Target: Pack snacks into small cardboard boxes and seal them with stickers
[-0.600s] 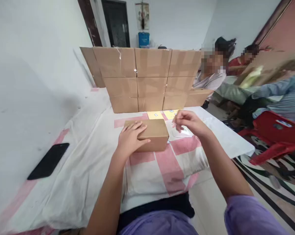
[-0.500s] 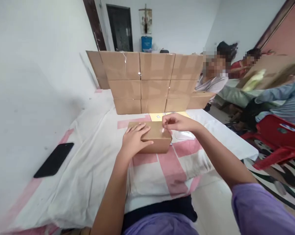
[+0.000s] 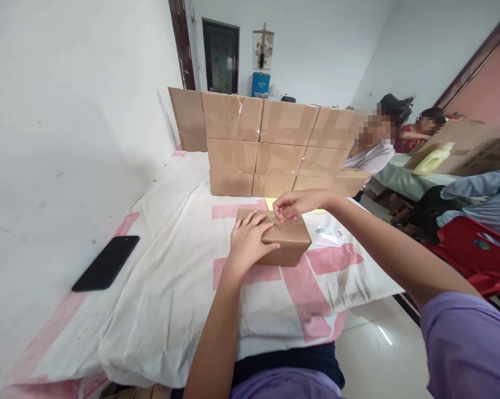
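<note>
A small closed cardboard box (image 3: pixel 286 255) sits on the cloth-covered table in front of me. My left hand (image 3: pixel 250 238) lies over its left part, fingers spread on the top and thumb along the upper front edge. Just over the middle of the top, close to the left fingertips, is my right hand (image 3: pixel 289 206), its thumb and fingers pinched together. What is between them, if anything, is too small to make out. To the right of the box lies a white packet or sheet with a printed label (image 3: pixel 326 235).
Behind the box, stacked cardboard boxes (image 3: pixel 281 122) form a wall. A yellow sheet (image 3: pixel 270 205) lies before it. A black phone (image 3: pixel 106 263) rests at the left near the wall. To the right are other people, a red chair (image 3: pixel 474 249) and a yellow bottle (image 3: pixel 434 159).
My right hand has moved left along the box top, from its right end to the middle. My left hand stays on the box. The view has shifted slightly.
</note>
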